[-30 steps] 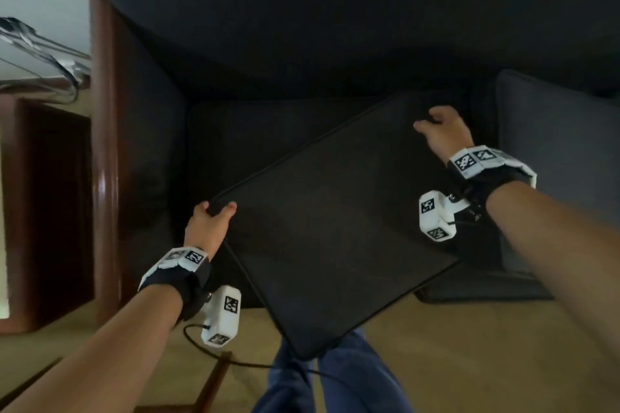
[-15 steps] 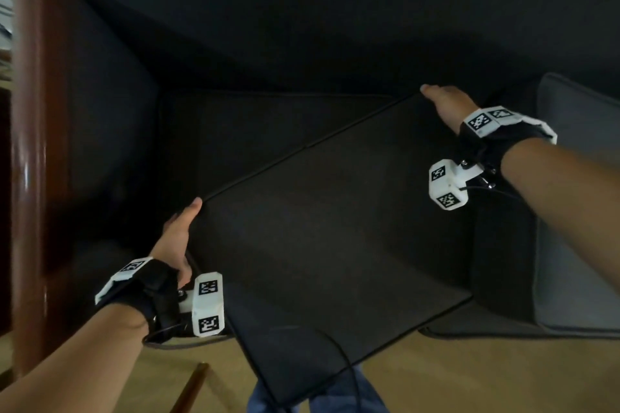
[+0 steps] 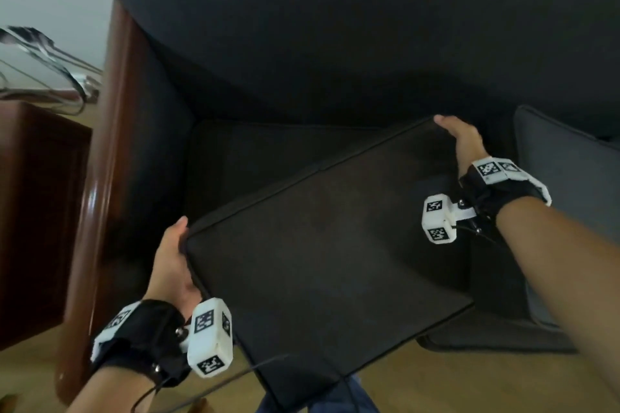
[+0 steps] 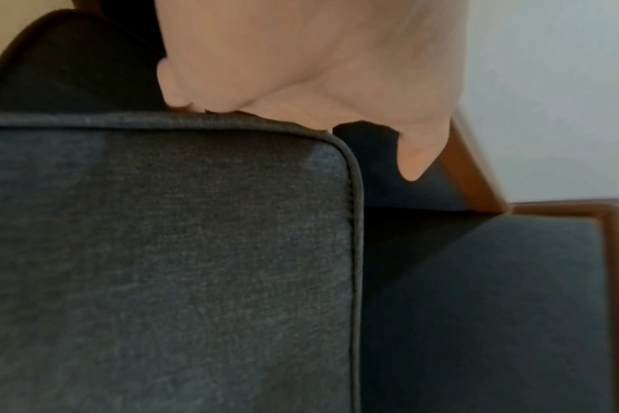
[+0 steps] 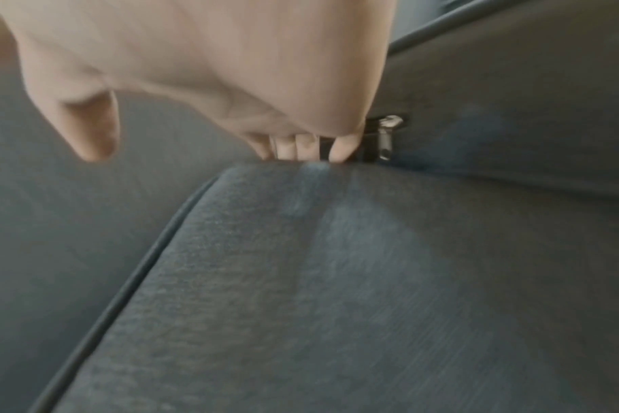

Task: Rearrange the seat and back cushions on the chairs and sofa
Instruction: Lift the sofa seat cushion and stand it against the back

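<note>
Your left hand (image 3: 172,265) at 8 o'clock and right hand (image 3: 461,137) at 2 o'clock both grasp the dark seat cushion (image 3: 322,265), tilted above the sofa (image 3: 302,27) seat.

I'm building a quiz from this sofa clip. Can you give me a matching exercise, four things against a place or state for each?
Things:
1. dark grey square seat cushion
2. left hand
3. right hand
4. polished brown wooden sofa armrest

Places or states:
A. grips the cushion's far corner
B. stands at the sofa's left end
C. held tilted over the bare sofa seat
D. holds the cushion's near-left edge

Pairs: 1-C, 2-D, 3-A, 4-B
</note>
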`<action>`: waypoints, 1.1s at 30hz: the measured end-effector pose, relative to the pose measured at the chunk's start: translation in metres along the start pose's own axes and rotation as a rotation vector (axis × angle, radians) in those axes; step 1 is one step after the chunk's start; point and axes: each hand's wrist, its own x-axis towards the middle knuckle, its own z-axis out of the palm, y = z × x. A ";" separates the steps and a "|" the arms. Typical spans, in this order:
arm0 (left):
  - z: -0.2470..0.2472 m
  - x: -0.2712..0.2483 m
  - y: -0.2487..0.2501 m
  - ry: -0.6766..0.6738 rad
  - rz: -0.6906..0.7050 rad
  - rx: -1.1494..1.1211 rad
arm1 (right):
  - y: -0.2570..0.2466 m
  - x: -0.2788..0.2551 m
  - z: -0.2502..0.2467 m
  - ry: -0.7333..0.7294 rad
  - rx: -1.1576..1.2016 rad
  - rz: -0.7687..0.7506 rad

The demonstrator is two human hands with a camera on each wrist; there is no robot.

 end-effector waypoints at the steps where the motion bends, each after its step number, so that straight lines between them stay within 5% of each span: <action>1: -0.001 -0.011 0.002 -0.007 0.049 -0.026 | 0.010 0.009 -0.010 0.034 0.107 0.029; 10: 0.001 -0.104 0.065 -0.128 0.430 -0.115 | -0.006 -0.156 -0.037 0.202 0.649 0.014; 15: -0.031 -0.124 0.105 -0.243 0.444 -0.034 | -0.014 -0.291 -0.037 0.310 0.788 0.038; 21: -0.077 -0.118 0.075 0.053 0.604 0.238 | 0.037 -0.368 -0.004 0.437 0.588 0.044; 26: -0.100 -0.119 0.054 0.070 0.623 0.444 | 0.038 -0.381 0.007 0.503 0.286 0.110; 30: -0.072 -0.134 0.064 0.063 0.549 0.375 | 0.018 -0.387 0.006 0.396 0.073 0.214; 33: -0.046 -0.136 0.065 0.114 0.642 0.532 | -0.008 -0.385 0.002 0.328 -0.104 0.142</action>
